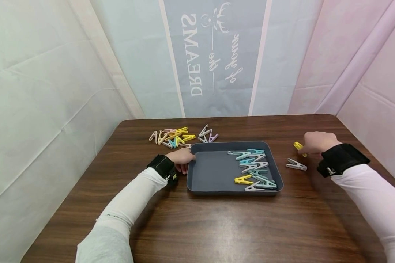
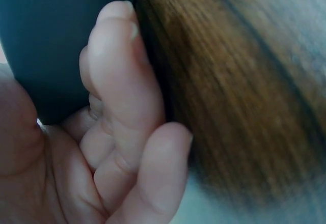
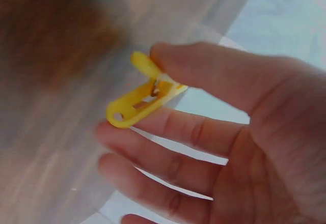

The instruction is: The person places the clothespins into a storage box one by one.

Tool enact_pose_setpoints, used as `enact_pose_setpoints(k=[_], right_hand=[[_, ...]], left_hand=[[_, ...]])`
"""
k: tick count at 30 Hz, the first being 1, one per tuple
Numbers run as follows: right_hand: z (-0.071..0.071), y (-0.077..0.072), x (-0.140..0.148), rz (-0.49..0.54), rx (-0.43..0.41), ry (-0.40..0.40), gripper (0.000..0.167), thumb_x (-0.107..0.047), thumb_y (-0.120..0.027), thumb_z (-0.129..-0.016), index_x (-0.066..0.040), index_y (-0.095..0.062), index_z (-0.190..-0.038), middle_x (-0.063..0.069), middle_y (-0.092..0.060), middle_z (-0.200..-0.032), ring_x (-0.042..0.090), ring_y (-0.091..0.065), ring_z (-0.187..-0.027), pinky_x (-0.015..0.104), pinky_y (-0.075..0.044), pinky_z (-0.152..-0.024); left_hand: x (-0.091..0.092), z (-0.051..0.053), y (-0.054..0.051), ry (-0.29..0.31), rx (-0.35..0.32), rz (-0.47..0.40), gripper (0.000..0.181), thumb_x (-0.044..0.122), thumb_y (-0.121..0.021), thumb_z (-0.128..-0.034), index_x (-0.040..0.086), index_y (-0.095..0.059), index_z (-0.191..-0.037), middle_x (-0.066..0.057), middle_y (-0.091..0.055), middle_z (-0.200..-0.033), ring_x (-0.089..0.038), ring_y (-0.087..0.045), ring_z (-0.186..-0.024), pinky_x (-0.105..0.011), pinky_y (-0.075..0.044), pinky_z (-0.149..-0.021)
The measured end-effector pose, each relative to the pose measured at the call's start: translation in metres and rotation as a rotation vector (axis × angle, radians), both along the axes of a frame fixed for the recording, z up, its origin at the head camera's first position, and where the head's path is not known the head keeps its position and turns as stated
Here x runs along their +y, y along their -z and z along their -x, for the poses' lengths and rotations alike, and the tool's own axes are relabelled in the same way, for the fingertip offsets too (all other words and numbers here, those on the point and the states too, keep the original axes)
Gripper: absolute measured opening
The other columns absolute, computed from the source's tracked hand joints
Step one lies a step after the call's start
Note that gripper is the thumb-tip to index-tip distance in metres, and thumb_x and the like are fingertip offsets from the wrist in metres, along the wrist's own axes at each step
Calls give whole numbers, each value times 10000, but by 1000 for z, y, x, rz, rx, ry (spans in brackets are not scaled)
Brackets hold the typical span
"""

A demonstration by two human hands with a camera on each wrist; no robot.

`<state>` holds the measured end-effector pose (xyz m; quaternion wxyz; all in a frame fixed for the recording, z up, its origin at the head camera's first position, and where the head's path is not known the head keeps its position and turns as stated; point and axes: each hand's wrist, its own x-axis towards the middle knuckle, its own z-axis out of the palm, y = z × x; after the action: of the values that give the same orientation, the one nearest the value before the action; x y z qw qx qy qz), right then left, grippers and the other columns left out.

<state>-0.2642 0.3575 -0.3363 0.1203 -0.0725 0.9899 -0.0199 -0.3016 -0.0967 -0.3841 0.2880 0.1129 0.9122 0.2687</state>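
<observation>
A wooden table [image 1: 224, 226] carries a grey tray [image 1: 214, 171], its long sides running left to right. The left hand [image 1: 181, 156] grips the tray's left edge; the right hand [image 1: 320, 141], well apart beyond the tray's right wall, pinches a yellow clip between thumb and finger. In the tray, mixed clips [image 1: 262, 164] crowd the right half while the left half lies bare; past the left hand, a heap [image 1: 174, 136] of more clips sits at the table's far side, with a trio [image 1: 204, 132] just behind the tray. The yellow clip [image 1: 297, 145] pokes out leftward, toward the tray, its long axis slanting from far left to near right. The tray's raised wall stands between, and a grey clip [image 1: 301, 166] lies just nearer the person, clear of both.
</observation>
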Motion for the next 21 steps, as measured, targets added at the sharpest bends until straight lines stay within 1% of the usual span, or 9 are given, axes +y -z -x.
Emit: enact_pose_setpoints(k=[3, 5, 9, 12, 15, 18, 21], right_hand=[[4, -9, -7, 15, 118, -4, 335, -289, -644, -855, -110, -506, -608, 29, -448, -595, 207, -448, -553, 378, -355, -507], [6, -15, -16, 40, 185, -15, 311, -289, -638, -862, -93, -543, -640, 31, -470, -601, 212, -453, -558, 370, -352, -496], [7, -26, -47, 84, 273, -73, 252, -283, -667, -872, -79, -630, -730, 18, -525, -620, 205, -476, -566, 354, -346, -489], [5, -31, -76, 110, 298, -166, 213, -278, -709, -864, -78, -667, -799, 6, -559, -653, 190, -486, -578, 350, -363, -498], [2, -33, -101, 133, 301, -292, 193, -258, -749, -848, -77, -684, -857, -1, -579, -699, 169, -488, -596, 344, -398, -524], [-1, -30, -122, 139, 305, -429, 183, -230, -778, -831, -81, -687, -886, 8, -587, -748, 154, -491, -622, 337, -427, -565], [-1, -24, -139, 140, 295, -532, 173, -220, -791, -821, -102, -676, -873, 26, -581, -781, 150, -486, -649, 334, -436, -599]], left_hand=[[0, 1, 0, 1, 5, 6, 439, 209, -423, -992, -24, -664, -710, -78, -609, -519, -149, -585, -421, -285, -477, -425], [0, 2, 1, 6, 6, 11, 434, 212, -420, -995, -21, -663, -721, -76, -610, -520, -146, -584, -421, -283, -478, -426], [-1, 3, 2, 10, 2, 16, 437, 211, -420, -999, -31, -668, -733, -79, -611, -519, -146, -586, -422, -280, -477, -422], [-2, 3, 3, 8, 0, 11, 421, 210, -422, -999, -30, -662, -750, -82, -613, -523, -149, -589, -424, -279, -476, -422], [-2, 3, 2, 5, 1, 6, 412, 211, -423, -999, -26, -657, -756, -84, -616, -528, -150, -590, -426, -284, -480, -427], [-2, 2, 1, 8, 2, 5, 420, 211, -421, -999, -23, -658, -742, -82, -615, -528, -148, -590, -427, -286, -482, -429], [-1, 2, 0, 12, 2, 6, 445, 207, -419, -1001, -27, -667, -716, -81, -613, -524, -147, -588, -425, -283, -480, -426]])
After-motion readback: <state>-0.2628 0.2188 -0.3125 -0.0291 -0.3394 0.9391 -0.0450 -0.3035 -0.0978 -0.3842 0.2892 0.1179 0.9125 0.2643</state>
